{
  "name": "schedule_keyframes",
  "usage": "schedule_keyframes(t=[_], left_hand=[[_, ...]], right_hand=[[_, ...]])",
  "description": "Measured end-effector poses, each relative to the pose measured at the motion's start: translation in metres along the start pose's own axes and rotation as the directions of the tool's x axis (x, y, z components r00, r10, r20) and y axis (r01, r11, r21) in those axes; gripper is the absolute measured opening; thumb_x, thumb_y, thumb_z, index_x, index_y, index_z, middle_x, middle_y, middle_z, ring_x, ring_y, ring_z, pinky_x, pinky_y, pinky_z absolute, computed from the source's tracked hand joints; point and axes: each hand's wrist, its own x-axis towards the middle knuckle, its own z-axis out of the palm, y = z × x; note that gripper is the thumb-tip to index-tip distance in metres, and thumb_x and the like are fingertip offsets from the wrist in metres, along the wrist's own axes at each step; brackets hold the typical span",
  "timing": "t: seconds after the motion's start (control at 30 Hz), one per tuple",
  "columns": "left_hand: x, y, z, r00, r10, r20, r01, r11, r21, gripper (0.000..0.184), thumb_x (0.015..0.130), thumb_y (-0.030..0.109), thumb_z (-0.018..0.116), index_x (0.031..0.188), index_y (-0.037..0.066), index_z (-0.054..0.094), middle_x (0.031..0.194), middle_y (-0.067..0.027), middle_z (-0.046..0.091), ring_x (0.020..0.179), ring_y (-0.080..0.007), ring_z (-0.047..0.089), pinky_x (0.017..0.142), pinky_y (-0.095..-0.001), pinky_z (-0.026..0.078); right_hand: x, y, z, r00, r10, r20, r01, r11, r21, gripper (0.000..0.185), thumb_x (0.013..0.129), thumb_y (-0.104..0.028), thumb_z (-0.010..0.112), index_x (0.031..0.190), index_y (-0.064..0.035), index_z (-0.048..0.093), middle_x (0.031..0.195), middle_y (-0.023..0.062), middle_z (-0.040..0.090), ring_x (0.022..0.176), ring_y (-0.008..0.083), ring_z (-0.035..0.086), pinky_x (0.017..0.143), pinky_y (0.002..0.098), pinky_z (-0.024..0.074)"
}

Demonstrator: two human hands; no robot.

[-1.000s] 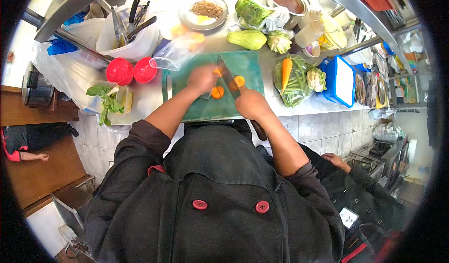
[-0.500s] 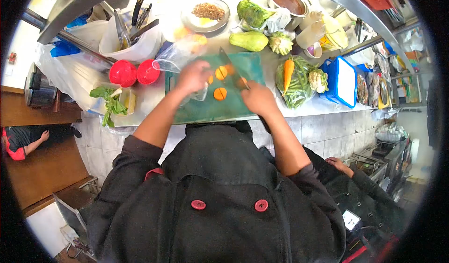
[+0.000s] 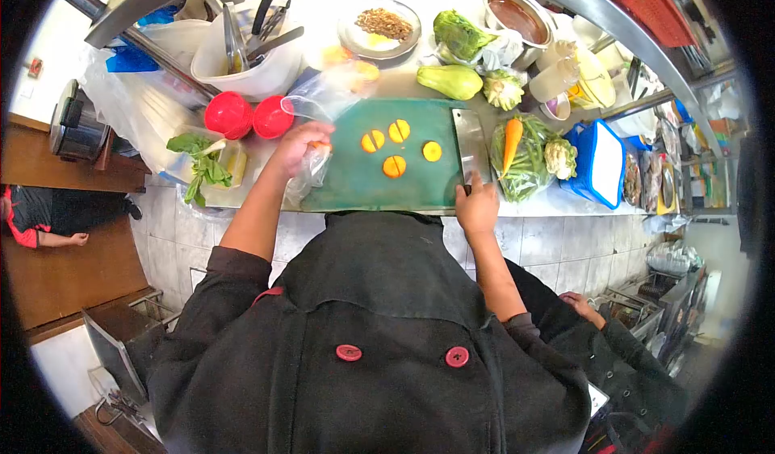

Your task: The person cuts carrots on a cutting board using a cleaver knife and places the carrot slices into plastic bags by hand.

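Note:
A green cutting board (image 3: 355, 184) carries several round carrot slices (image 3: 394, 167), most of them with a cut line across the middle. My left hand (image 3: 303, 149) is at the board's left edge, fingers curled, a bit of orange carrot (image 3: 322, 146) showing at the fingertips. Beside and below it bunches a clear plastic bag (image 3: 308, 181). Along the board's right edge lies a broad-bladed knife (image 3: 469, 141), its blade pointing away from me. My right hand (image 3: 478, 204) is closed around its handle.
Behind the board are a clear bag (image 3: 327, 92), a pale green chayote-like vegetable (image 3: 449, 82) and a plate (image 3: 408, 42) of chopped food. Red bowls (image 3: 228, 115) and leafy greens (image 3: 206, 167) stand left. Bagged green beans (image 3: 525, 175) and a blue-rimmed container (image 3: 601, 163) stand right. A co-worker's hand (image 3: 583, 309) shows behind.
The knife went from a slanted position over the slices to the board's right edge. My left hand moved left, away from the slices. The slices now lie apart, fully in view.

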Motion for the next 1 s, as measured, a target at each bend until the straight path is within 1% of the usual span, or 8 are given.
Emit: schedule_keyframes(t=[0.1,0.23,0.33,0.53,0.73,0.83,0.9,1.0], left_hand=[[0.004,-0.012,-0.016,0.982,0.052,0.181,-0.033,0.994,-0.106,0.033,0.080,0.003,0.056,0.112,0.003,0.060,0.090,-0.0048,0.062,0.088,-0.0182,0.062,0.081,-0.0298,0.051],[0.005,-0.019,-0.013,0.971,0.115,0.212,-0.082,0.984,-0.156,0.041,0.076,-0.003,0.053,0.116,0.003,0.057,0.099,-0.0067,0.063,0.095,-0.0192,0.061,0.086,-0.0306,0.050],[-0.005,-0.012,0.004,0.975,0.176,0.132,-0.160,0.979,-0.127,0.038,0.076,-0.008,0.053,0.112,0.003,0.057,0.104,-0.0065,0.064,0.096,-0.0174,0.062,0.084,-0.0294,0.052],[0.000,-0.029,-0.006,0.969,0.239,0.070,-0.248,0.950,0.192,0.033,0.078,-0.010,0.057,0.108,0.003,0.059,0.110,-0.0061,0.065,0.100,-0.0152,0.062,0.090,-0.0301,0.050],[-0.013,-0.013,0.015,0.952,0.290,-0.100,-0.211,0.856,0.471,0.028,0.080,-0.003,0.064,0.107,0.002,0.061,0.103,-0.0045,0.065,0.095,-0.0146,0.062,0.087,-0.0301,0.050],[-0.027,0.020,0.046,0.925,0.304,-0.229,0.014,0.574,0.819,0.030,0.080,0.001,0.068,0.109,0.005,0.062,0.103,-0.0082,0.065,0.092,-0.0167,0.064,0.084,-0.0307,0.051],[-0.020,0.017,0.046,0.803,0.588,0.099,-0.284,0.232,0.930,0.034,0.078,0.005,0.068,0.111,0.009,0.064,0.104,-0.0122,0.064,0.093,-0.0239,0.064,0.083,-0.0346,0.052],[-0.009,0.026,0.071,0.816,0.410,0.406,-0.442,-0.009,0.897,0.040,0.077,0.007,0.066,0.117,0.011,0.062,0.108,-0.0135,0.062,0.098,-0.0314,0.063,0.084,-0.0400,0.051]], right_hand=[[0.018,-0.012,-0.004,0.946,-0.210,-0.247,0.231,0.971,0.062,0.050,0.080,-0.022,0.069,0.123,-0.0004,0.059,0.098,0.0231,0.062,0.090,0.0405,0.060,0.080,0.0477,0.0495],[0.053,-0.066,-0.021,0.965,-0.253,0.061,0.214,0.905,0.367,0.045,0.083,-0.024,0.065,0.120,0.0001,0.060,0.109,0.0249,0.063,0.102,0.0387,0.058,0.093,0.0472,0.0454],[0.083,-0.081,0.027,0.889,-0.458,0.001,0.438,0.850,0.293,0.046,0.083,-0.025,0.063,0.122,-0.0003,0.058,0.112,0.0245,0.062,0.108,0.0369,0.056,0.099,0.0456,0.0431],[0.107,-0.127,0.024,0.865,-0.355,0.354,0.323,0.935,0.148,0.039,0.082,-0.018,0.058,0.117,-0.0008,0.056,0.119,0.0217,0.057,0.115,0.0374,0.052,0.102,0.0447,0.0420],[0.117,-0.136,0.046,0.760,-0.486,0.432,0.445,0.873,0.200,0.029,0.082,-0.013,0.057,0.109,-0.0017,0.059,0.117,0.0226,0.058,0.114,0.0362,0.053,0.099,0.0428,0.0445],[0.124,-0.138,0.046,0.734,-0.498,0.462,0.475,0.862,0.175,0.027,0.082,-0.012,0.059,0.107,-0.0021,0.060,0.115,0.0220,0.059,0.114,0.0356,0.054,0.098,0.0415,0.0454],[0.130,-0.141,0.040,0.703,-0.496,0.510,0.507,0.852,0.129,0.027,0.082,-0.012,0.059,0.107,-0.0024,0.060,0.114,0.0218,0.060,0.113,0.0359,0.055,0.097,0.0421,0.0461],[0.127,-0.146,0.034,0.697,-0.464,0.547,0.501,0.861,0.090,0.027,0.082,-0.011,0.060,0.107,-0.0032,0.060,0.114,0.0207,0.062,0.107,0.0366,0.059,0.094,0.0431,0.0479]])
